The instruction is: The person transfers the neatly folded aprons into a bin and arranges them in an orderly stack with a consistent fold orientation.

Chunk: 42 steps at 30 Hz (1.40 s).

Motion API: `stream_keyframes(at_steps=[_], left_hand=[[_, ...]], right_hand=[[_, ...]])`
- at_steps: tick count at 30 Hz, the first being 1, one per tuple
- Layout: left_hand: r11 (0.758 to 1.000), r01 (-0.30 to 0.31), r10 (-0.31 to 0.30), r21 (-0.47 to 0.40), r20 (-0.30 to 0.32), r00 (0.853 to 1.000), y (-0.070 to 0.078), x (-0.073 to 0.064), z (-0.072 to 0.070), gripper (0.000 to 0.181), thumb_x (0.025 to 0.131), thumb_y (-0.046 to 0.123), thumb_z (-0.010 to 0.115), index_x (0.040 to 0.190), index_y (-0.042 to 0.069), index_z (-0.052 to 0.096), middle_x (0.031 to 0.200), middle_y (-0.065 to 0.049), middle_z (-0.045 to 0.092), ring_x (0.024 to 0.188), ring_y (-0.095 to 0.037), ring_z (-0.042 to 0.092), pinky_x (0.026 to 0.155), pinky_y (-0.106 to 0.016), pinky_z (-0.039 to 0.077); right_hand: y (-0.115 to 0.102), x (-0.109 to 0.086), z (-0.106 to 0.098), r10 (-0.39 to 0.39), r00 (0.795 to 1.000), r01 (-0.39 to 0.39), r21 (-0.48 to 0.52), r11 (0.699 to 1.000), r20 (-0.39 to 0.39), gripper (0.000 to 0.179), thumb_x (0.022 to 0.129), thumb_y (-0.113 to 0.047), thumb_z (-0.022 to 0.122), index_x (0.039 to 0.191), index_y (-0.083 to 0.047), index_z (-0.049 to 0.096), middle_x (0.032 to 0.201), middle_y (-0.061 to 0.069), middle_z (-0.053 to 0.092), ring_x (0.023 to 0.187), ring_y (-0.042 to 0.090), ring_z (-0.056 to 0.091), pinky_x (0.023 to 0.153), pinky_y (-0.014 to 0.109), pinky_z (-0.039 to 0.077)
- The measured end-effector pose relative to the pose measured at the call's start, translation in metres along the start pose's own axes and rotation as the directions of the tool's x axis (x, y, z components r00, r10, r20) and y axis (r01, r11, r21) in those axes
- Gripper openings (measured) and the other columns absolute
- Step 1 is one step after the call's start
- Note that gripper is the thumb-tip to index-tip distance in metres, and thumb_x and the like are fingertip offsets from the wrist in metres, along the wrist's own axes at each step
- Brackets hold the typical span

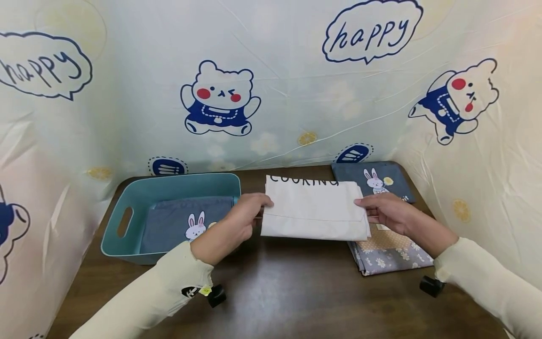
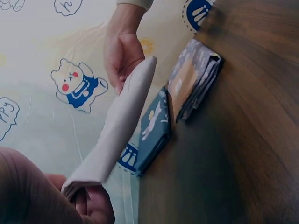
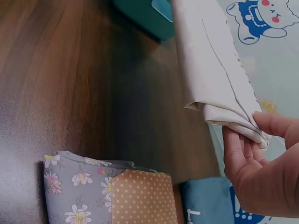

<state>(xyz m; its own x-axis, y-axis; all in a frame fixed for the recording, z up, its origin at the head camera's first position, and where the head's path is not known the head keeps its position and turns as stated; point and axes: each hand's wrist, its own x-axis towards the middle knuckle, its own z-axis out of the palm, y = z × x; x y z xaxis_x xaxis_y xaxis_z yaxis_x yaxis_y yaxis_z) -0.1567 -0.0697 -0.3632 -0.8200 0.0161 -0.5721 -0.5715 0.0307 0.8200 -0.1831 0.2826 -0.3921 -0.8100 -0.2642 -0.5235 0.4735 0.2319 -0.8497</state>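
Note:
A folded white cloth [image 1: 313,207] with "COOKING" lettering along its far edge is held above the table between both hands. My left hand [image 1: 247,212] pinches its left end, thumb on top and fingers beneath, as the left wrist view also shows. At the other end my right hand [image 1: 387,213] pinches the layered edge, the thumb above and the fingers [image 3: 236,151] below. Left of the cloth stands a teal bin [image 1: 169,181] with a folded dark blue rabbit-print cloth [image 1: 169,221] inside. My left forearm covers part of the bin's front.
Another folded blue rabbit-print cloth [image 1: 351,176] lies at the table's back right. In front of it sits a folded grey floral cloth [image 1: 381,261] with a tan dotted patch [image 3: 142,196]. A printed curtain [image 1: 288,94] borders the brown wooden table [image 1: 288,292] at the back and sides.

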Motion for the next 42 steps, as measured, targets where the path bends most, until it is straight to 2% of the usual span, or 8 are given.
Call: stream_keyframes(at_steps=[5, 13, 19, 25, 31, 35, 39, 42], left_hand=[[1.000, 0.002, -0.002, -0.013, -0.010, 1.000, 0.001, -0.001, -0.006, 0.021, 0.095, 0.009, 0.057, 0.112, -0.001, 0.063, 0.083, -0.003, 0.056, 0.072, -0.017, 0.051, 0.068, -0.028, 0.045], [0.999, -0.009, 0.007, 0.035, 0.059, 0.998, 0.002, -0.006, -0.016, 0.041, 0.099, 0.006, 0.058, 0.140, 0.001, 0.056, 0.086, -0.001, 0.065, 0.073, -0.013, 0.061, 0.068, -0.024, 0.055], [0.997, -0.020, 0.015, 0.076, 0.067, 0.998, 0.006, -0.008, -0.023, 0.045, 0.099, 0.007, 0.062, 0.143, 0.003, 0.056, 0.093, -0.001, 0.068, 0.077, -0.013, 0.064, 0.071, -0.025, 0.057], [0.991, -0.014, 0.006, 0.134, 0.060, 0.998, 0.009, -0.011, -0.033, 0.050, 0.100, 0.011, 0.062, 0.148, 0.004, 0.050, 0.102, -0.003, 0.060, 0.087, -0.017, 0.056, 0.083, -0.031, 0.051], [0.986, 0.005, -0.013, 0.164, 0.051, 0.999, 0.007, -0.017, -0.048, 0.052, 0.102, 0.013, 0.061, 0.152, 0.006, 0.046, 0.117, -0.006, 0.058, 0.094, -0.018, 0.053, 0.079, -0.026, 0.052], [0.987, 0.002, -0.012, 0.163, 0.063, 0.998, 0.004, -0.022, -0.058, 0.056, 0.102, 0.014, 0.061, 0.154, 0.005, 0.042, 0.130, -0.008, 0.057, 0.100, -0.019, 0.054, 0.081, -0.025, 0.052], [0.989, -0.010, 0.002, 0.148, 0.054, 0.999, 0.003, -0.025, -0.067, 0.052, 0.102, 0.015, 0.061, 0.151, 0.005, 0.047, 0.118, -0.005, 0.062, 0.098, -0.019, 0.056, 0.086, -0.029, 0.050], [0.987, -0.010, 0.004, 0.159, 0.036, 0.999, 0.000, -0.027, -0.074, 0.050, 0.102, 0.016, 0.061, 0.149, 0.004, 0.049, 0.110, -0.001, 0.063, 0.095, -0.020, 0.055, 0.088, -0.031, 0.048]], right_hand=[[-0.002, -0.006, 0.004, -0.025, 1.000, 0.025, 0.021, 0.999, -0.002, 0.035, 0.103, -0.022, 0.062, 0.126, 0.004, 0.057, 0.096, -0.004, 0.076, 0.091, 0.009, 0.074, 0.082, 0.027, 0.061], [-0.010, -0.012, 0.007, -0.079, 0.997, 0.079, 0.037, 0.996, -0.005, 0.021, 0.104, -0.020, 0.060, 0.115, -0.002, 0.064, 0.093, -0.004, 0.077, 0.089, 0.009, 0.074, 0.081, 0.028, 0.061], [-0.013, -0.012, 0.007, -0.089, 0.996, 0.089, 0.034, 0.995, 0.003, 0.024, 0.104, -0.022, 0.060, 0.117, -0.002, 0.063, 0.096, -0.004, 0.077, 0.091, 0.009, 0.074, 0.082, 0.029, 0.061], [-0.014, -0.009, 0.012, -0.092, 0.995, 0.090, 0.048, 0.995, 0.027, 0.027, 0.104, -0.022, 0.060, 0.120, 0.000, 0.062, 0.098, -0.002, 0.077, 0.093, 0.010, 0.074, 0.083, 0.029, 0.061], [-0.017, -0.010, 0.024, -0.109, 0.993, 0.106, 0.043, 0.993, 0.053, 0.032, 0.103, -0.021, 0.061, 0.124, 0.004, 0.059, 0.102, -0.001, 0.076, 0.095, 0.011, 0.073, 0.085, 0.029, 0.061], [-0.020, -0.011, 0.033, -0.113, 0.991, 0.111, 0.035, 0.993, 0.077, 0.039, 0.103, -0.021, 0.061, 0.127, 0.009, 0.055, 0.104, 0.001, 0.074, 0.096, 0.012, 0.073, 0.087, 0.030, 0.060], [-0.024, -0.011, 0.042, -0.108, 0.990, 0.107, 0.015, 0.994, 0.086, 0.037, 0.103, -0.021, 0.062, 0.126, 0.007, 0.056, 0.106, 0.001, 0.073, 0.096, 0.012, 0.072, 0.087, 0.030, 0.060], [-0.029, -0.010, 0.048, -0.104, 0.990, 0.104, 0.010, 0.995, 0.092, 0.029, 0.103, -0.021, 0.063, 0.118, 0.004, 0.060, 0.103, 0.001, 0.072, 0.092, 0.012, 0.071, 0.085, 0.028, 0.060]])
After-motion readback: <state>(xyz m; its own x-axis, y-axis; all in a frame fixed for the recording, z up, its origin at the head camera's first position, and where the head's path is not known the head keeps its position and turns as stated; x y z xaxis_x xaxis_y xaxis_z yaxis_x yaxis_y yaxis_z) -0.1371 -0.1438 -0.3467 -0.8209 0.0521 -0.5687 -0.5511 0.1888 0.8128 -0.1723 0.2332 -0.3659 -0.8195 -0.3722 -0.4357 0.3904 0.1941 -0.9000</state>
